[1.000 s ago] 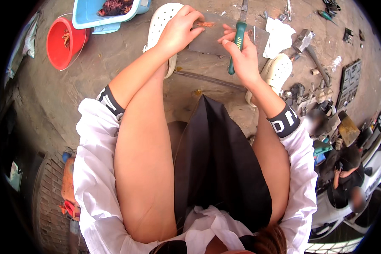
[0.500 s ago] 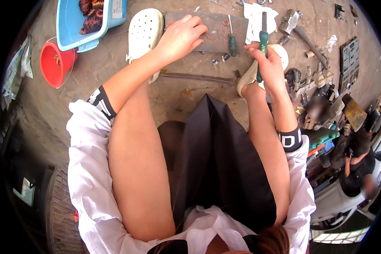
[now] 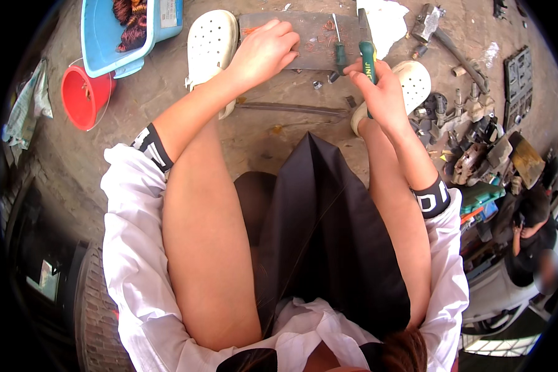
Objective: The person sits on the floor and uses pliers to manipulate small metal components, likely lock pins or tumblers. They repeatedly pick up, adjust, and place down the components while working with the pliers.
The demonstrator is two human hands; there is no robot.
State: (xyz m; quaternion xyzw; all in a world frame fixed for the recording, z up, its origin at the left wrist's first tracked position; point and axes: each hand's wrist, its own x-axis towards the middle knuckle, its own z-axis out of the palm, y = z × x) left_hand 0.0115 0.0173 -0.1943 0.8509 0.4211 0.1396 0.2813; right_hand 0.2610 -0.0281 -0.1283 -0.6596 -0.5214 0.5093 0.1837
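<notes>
Strands (image 3: 249,30) look mid-handling — left hand (image 3: 268,48) loosely curled, hold unclear; right hand (image 3: 383,92) wrapped round a green-handled tool (image 3: 367,54) — so the next move calls for steadying that tool.

Tool (image 3: 367,59) at 1 o'clock: green handle, flat grey blade; held, blade toward 12, butt toward 6. Orange wire strands (image 3: 249,30) just short of 12 o'clock: thin bunch, partly hidden, tips toward 9.

Both forearms (image 3: 195,113) extended up the frame: the left hand (image 3: 266,53) curled near top centre, the right hand (image 3: 383,93) (thumb leftward) closed at upper right.
</notes>
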